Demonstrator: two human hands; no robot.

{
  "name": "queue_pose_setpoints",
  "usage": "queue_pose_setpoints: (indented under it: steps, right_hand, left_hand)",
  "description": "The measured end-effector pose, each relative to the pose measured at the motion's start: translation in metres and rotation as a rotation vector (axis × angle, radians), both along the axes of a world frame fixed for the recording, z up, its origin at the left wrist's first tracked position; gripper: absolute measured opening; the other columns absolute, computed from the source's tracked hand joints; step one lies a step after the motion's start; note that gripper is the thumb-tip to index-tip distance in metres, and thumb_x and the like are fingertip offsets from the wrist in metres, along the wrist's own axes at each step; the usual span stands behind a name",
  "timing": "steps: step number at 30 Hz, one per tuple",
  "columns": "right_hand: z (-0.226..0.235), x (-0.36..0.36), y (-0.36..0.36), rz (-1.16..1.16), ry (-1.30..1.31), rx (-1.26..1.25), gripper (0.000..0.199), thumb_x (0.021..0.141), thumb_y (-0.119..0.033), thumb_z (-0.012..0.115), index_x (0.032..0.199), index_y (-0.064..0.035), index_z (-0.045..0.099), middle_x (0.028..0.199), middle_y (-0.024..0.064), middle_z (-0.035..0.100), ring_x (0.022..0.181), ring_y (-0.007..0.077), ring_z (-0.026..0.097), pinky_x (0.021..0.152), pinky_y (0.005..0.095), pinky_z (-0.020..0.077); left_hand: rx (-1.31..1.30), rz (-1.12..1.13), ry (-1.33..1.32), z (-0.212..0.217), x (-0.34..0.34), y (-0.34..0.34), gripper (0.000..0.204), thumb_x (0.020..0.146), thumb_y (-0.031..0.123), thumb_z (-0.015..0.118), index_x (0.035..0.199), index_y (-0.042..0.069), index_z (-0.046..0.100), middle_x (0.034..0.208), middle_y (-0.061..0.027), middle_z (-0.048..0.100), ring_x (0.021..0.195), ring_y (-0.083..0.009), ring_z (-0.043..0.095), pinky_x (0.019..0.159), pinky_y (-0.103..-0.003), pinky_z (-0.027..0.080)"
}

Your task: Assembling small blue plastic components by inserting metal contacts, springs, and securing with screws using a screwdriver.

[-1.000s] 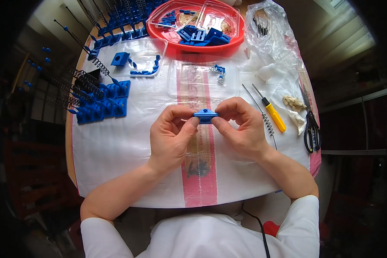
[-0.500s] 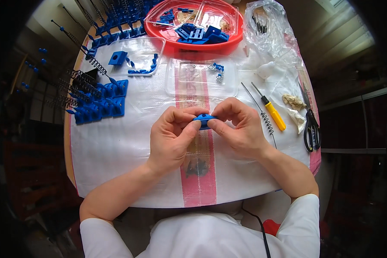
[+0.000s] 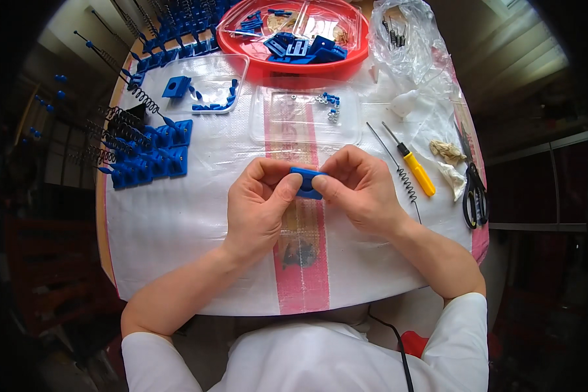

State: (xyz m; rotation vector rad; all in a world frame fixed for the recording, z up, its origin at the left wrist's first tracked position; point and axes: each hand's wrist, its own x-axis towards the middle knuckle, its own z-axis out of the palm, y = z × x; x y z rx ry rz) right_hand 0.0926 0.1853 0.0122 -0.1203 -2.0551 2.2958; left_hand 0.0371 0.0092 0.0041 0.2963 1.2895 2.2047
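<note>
White woven sheet point(image 3: 176, 228) over the round table, bare cloth open in front of and left of the hands; red tray point(image 3: 242, 49) at the far edge, blue plastic parts inside; clear shallow tray point(image 3: 346, 130) beyond the hands, a few small screws in it; left hand point(image 3: 258, 206) and right hand point(image 3: 362, 189) both pinched shut on the small blue plastic part point(image 3: 305, 183) at table centre, held lower and closer together than a second ago.

yellow-handled screwdriver point(image 3: 417, 172), black scissors point(image 3: 474, 196) and red tray point(image 3: 242, 43) on the table.
</note>
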Motion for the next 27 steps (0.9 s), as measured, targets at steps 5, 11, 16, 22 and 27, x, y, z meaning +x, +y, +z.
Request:
queue_pose_setpoints:
  steps: [5,11,16,22,27]
  right_hand:
    - [0.005,-0.002,0.004,-0.030,-0.061,-0.030,0.013,0.091,-0.009,0.067,0.093,0.0016,0.059,0.081,0.0058,0.065,0.066,0.0081,0.062,0.057,0.0215,0.0516]
    - [0.001,0.000,0.007,0.017,-0.017,0.027,0.012,0.092,-0.008,0.064,0.096,0.0018,0.059,0.085,0.0039,0.065,0.074,0.0065,0.062,0.064,0.0218,0.0515]
    - [0.011,0.001,0.004,0.021,0.014,0.041,0.013,0.093,-0.006,0.062,0.101,0.0033,0.059,0.092,0.0042,0.064,0.081,0.0068,0.061,0.070,0.0230,0.0522]
    - [0.011,0.001,0.006,0.035,-0.057,-0.011,0.014,0.092,-0.003,0.061,0.103,0.0041,0.058,0.095,0.0057,0.064,0.087,0.0093,0.062,0.078,0.0256,0.0530]
    - [0.012,0.002,0.004,0.025,0.002,0.003,0.015,0.091,-0.001,0.061,0.104,0.0044,0.057,0.096,0.0057,0.064,0.087,0.0092,0.062,0.078,0.0260,0.0531]
  left_hand:
    - [0.024,0.009,0.041,0.003,0.004,0.002,0.031,0.091,0.000,0.062,0.120,-0.005,0.053,0.113,-0.0121,0.063,0.103,-0.0169,0.062,0.093,-0.032,0.052]
    - [-0.047,-0.025,-0.027,0.005,0.002,-0.004,0.034,0.093,0.003,0.062,0.126,-0.003,0.055,0.112,-0.0098,0.065,0.102,-0.0151,0.063,0.091,-0.029,0.052]
    - [-0.093,-0.047,0.044,0.002,0.003,-0.003,0.032,0.096,0.008,0.059,0.126,-0.002,0.057,0.112,-0.0080,0.065,0.099,-0.0120,0.062,0.090,-0.027,0.051]
    - [-0.074,-0.032,-0.003,0.002,0.003,-0.002,0.028,0.095,0.007,0.061,0.121,-0.003,0.057,0.111,-0.0094,0.066,0.099,-0.0129,0.063,0.090,-0.027,0.052]
    - [-0.048,-0.031,0.031,-0.003,0.003,-0.002,0.026,0.094,0.004,0.062,0.117,-0.004,0.057,0.110,-0.0110,0.066,0.101,-0.0145,0.063,0.091,-0.029,0.052]
